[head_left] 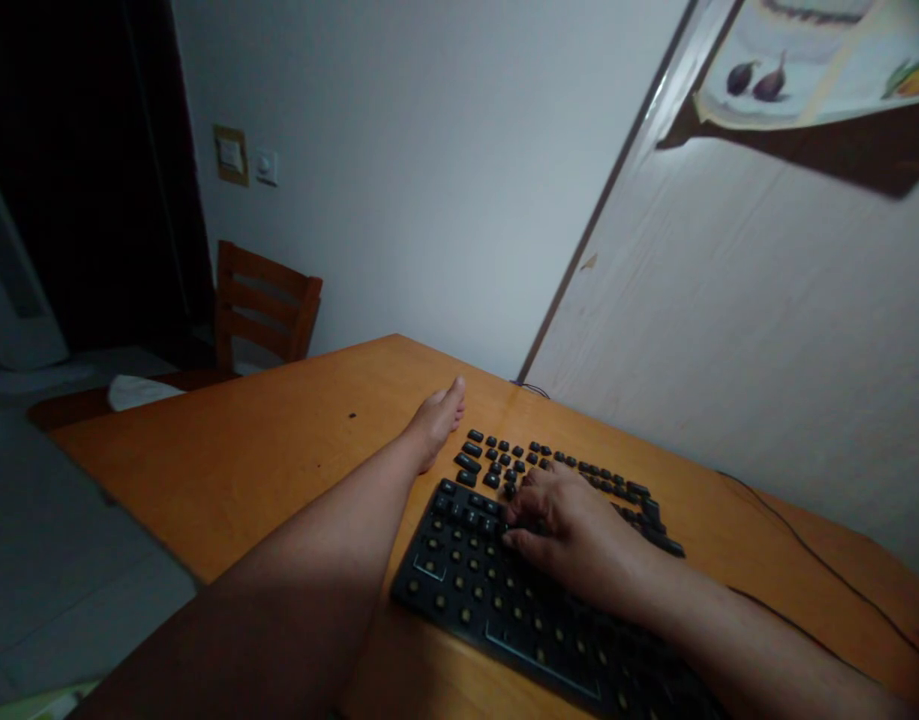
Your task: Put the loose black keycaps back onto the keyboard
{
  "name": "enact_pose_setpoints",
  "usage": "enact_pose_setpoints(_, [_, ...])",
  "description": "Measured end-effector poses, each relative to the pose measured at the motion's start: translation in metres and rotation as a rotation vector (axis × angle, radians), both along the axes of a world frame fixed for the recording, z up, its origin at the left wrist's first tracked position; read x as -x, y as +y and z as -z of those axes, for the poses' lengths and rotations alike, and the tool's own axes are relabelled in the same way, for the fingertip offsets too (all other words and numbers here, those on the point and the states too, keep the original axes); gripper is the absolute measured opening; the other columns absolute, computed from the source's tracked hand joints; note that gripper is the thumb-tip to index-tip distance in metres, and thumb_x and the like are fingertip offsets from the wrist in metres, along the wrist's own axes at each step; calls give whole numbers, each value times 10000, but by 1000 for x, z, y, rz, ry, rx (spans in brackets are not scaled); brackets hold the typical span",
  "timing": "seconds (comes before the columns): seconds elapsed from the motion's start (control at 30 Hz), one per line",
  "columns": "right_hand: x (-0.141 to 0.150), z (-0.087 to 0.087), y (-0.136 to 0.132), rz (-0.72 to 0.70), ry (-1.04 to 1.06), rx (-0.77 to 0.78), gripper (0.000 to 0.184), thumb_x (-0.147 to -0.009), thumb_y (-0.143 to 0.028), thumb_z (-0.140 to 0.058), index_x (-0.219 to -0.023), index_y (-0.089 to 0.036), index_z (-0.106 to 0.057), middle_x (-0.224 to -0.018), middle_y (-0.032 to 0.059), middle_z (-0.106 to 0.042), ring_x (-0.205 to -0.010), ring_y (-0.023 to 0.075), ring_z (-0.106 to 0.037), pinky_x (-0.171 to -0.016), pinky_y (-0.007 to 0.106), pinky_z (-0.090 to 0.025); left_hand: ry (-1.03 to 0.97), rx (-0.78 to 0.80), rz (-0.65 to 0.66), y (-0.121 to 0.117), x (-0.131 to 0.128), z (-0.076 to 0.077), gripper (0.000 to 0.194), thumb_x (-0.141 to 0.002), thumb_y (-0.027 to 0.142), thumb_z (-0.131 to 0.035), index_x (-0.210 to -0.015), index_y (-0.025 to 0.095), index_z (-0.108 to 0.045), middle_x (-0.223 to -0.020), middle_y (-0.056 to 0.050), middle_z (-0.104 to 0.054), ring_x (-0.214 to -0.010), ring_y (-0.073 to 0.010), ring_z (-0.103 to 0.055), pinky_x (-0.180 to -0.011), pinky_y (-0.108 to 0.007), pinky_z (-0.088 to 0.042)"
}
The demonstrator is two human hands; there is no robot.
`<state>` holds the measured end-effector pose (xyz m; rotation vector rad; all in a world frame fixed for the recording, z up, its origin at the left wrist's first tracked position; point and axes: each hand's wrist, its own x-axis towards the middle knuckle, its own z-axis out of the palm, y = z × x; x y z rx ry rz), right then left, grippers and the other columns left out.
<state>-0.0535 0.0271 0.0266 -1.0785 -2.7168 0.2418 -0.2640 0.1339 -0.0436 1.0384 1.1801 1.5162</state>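
Observation:
A black keyboard (459, 600) lies at a slant on the table, most of its switches bare and some keycaps seated along its far left edge. My right hand (571, 530) is over the keyboard's far edge, thumb and forefinger bent together around what looks like a black keycap, mostly hidden by the fingers. Loose black keycaps (468, 462) are laid out in rows just beyond the keyboard, partly covered by that hand. My left hand (436, 422) rests on the table left of these rows, fingers stretched away from me and holding nothing visible.
The wooden table (279, 470) meets the wall at the back. A thin cable (811, 545) runs along the right. A small dark bit (352, 415) lies left of my left hand. A wooden chair (268, 305) stands beyond the table's left side.

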Motion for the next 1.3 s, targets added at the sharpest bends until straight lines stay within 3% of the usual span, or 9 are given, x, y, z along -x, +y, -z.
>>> enact_pose_setpoints(0.4, [10, -1, -10, 99, -91, -27, 58, -757, -236, -665, -716, -199, -647, -816, 49, -614, -846, 217, -485, -754, 337, -368, 3, -10, 2, 3, 1, 3, 711, -769, 763, -458, -1066, 131, -593, -1115, -178, -612, -1002, -234, -589, -876, -345, -468])
enact_pose_setpoints(0.87, [22, 0, -8, 119, -137, 15, 139, -684, -106, -592, -584, -186, -539, -703, 23, -618, -752, 173, -521, -685, 275, -384, 4, -9, -3, -1, -2, -1, 686, -792, 741, -449, -1083, 135, -587, -1148, -174, -608, -1044, -234, -581, -886, -337, -462])
enact_pose_setpoints(1.1, [2, -7, -14, 97, -40, 3, 137, -820, -186, -549, -733, -196, -654, -753, 34, -631, -768, 181, -522, -711, 308, -374, -11, -5, 3, 0, -1, 0, 693, -787, 742, -457, -1093, 133, -585, -1154, -176, -607, -1049, -239, -582, -885, -337, -464])
enact_pose_setpoints(1.3, [-8, -3, -26, 22, -59, -36, 205, -820, -137, -531, -837, -242, -706, -775, 32, -608, -805, 198, -497, -728, 330, -347, -16, -16, 2, 0, -1, 1, 685, -781, 740, -472, -1078, 135, -594, -1154, -182, -609, -1057, -246, -582, -887, -341, -464])
